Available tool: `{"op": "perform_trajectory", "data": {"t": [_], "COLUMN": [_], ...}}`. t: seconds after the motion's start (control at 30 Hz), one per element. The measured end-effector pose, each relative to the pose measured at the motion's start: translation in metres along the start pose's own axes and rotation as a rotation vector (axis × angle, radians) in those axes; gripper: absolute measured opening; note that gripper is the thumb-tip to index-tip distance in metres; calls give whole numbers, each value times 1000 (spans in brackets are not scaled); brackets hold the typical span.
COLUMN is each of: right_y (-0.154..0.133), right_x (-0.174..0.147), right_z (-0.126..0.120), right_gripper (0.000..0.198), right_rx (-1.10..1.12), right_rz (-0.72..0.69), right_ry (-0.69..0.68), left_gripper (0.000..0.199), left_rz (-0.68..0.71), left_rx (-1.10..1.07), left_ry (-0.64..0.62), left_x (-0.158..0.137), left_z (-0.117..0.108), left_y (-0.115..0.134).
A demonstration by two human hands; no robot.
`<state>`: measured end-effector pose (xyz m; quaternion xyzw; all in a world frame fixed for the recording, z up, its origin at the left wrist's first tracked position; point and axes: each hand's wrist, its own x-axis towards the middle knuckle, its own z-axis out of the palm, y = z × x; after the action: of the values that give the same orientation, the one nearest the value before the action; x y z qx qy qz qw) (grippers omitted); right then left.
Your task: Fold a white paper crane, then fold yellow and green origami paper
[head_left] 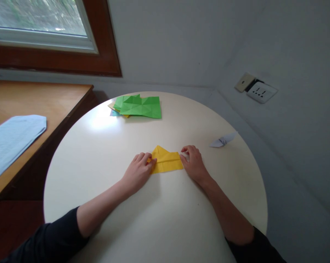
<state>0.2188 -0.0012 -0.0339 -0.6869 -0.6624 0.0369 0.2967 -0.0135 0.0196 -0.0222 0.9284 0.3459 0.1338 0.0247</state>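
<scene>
A folded sheet of yellow paper (167, 161) lies in front of me on the round white table. A raised peak stands up on its left part, and a crease runs across its length. My left hand (139, 170) pinches the left end between thumb and fingers, hiding that corner. At the right end, my right hand (194, 162) is closed with thumb and fingertips on the paper's edge. Something whitish shows between those fingers, perhaps the paper's pale back side; I cannot tell for sure.
Creased green paper (143, 106) lies on other coloured sheets at the table's far side. A folded white paper piece (223, 140) sits near the right rim of the round table (165, 226). At left, a wooden desk (38, 95) holds pale blue lined paper (16, 144). Walls stand close behind and right.
</scene>
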Motion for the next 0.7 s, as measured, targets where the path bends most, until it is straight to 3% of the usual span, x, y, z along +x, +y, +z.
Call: {"op": "perform_trajectory", "data": {"t": [0.17, 0.3, 0.5, 0.7], "right_y": [-19, -37, -44, -42], "right_x": [-10, -22, -30, -29], "right_z": [-12, -7, 6, 5], "right_gripper": [27, 38, 44, 48], "right_rx": [20, -42, -169, -220], "right_rz": [-182, -336, -326, -264], "right_ry": [70, -117, -308, -335], "left_gripper": [35, 37, 37, 40], "left_rz": [8, -26, -44, -77], "left_rx": [11, -7, 7, 36], "left_ry": [-41, -38, 22, 33], "left_x": [0, -2, -6, -9], "left_z": [4, 2, 0, 2], "left_y": [6, 13, 23, 23]}}
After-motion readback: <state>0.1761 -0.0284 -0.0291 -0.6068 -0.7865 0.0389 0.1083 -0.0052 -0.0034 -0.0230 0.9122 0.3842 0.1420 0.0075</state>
